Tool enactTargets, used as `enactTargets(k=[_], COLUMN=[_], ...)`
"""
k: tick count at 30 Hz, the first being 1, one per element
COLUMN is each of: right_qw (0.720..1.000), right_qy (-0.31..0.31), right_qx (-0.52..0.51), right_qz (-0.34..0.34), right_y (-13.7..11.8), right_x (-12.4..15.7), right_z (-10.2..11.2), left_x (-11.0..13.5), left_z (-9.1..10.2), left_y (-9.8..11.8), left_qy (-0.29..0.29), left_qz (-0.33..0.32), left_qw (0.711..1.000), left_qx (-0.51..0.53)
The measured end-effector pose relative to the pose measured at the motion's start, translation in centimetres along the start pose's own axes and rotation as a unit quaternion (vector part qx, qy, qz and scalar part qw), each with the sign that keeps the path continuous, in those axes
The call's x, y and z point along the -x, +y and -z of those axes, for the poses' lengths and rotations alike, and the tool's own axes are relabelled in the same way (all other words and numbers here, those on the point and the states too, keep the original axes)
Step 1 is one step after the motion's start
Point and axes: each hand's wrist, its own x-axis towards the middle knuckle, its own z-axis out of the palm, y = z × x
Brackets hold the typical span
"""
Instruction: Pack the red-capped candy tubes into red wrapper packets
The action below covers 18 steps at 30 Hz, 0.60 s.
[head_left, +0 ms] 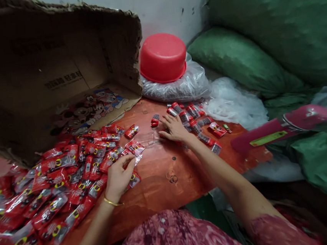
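My left hand (120, 177) is at the right edge of a heap of small red-and-clear packets (58, 175). Its thumb and forefinger come together by a clear plastic edge; what they pinch, if anything, is unclear. A flat red packet (135, 146) lies just beyond those fingertips, and another packet (134, 179) shows partly beneath the hand. My right hand (176, 129) reaches over the orange-red table cover (157, 181) with its fingers apart. Around it lie several small red-ended cylinders with dark middles (184, 116). One red-and-dark piece (155, 120) sits by its fingertips.
A large cardboard box (121, 45) lies open behind the heap. At the back, an upturned red basin (163, 57) rests on a filled clear plastic bag (174, 88). Big green sacks (241, 61) and a pink bottle (271, 131) are on the right. Rubber bands (172, 178) lie near the front.
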Motion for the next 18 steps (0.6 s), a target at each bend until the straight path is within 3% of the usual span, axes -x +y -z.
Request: enactTargets(k=[4,8,12,15,18], right_qw=[0.999,0.997,0.997,0.996,0.992], right_qy=[-0.014,-0.038,-0.027,-0.020,0.038], right_qx=[-0.031,-0.068,-0.077,-0.085,-0.114], right_qz=[-0.033,0.011,0.007,0.013,0.048], right_y=[-0.5,-0.3,-0.5,-1.6,-3.5], right_x=[-4.6,-6.7,-6.7,-5.8,-2.8], right_z=[-0.2,-0.6,-0.3,0.5,1.1], left_x=[0.3,0.9,0.9,1.3,1.8], left_z=[-0.5,0.4,1.1,0.6,-0.2], left_y=[-0.2,-1.1,-1.0,0.0,0.3], left_qy=[-0.031,-0.020,0.015,0.045,0.059], left_qz=[-0.048,-0.018,-0.002,-0.044,-0.090], left_qw=[0.995,0.995,0.996,0.991,0.978], left_qx=[-0.084,-0.100,-0.093,-0.120,-0.180])
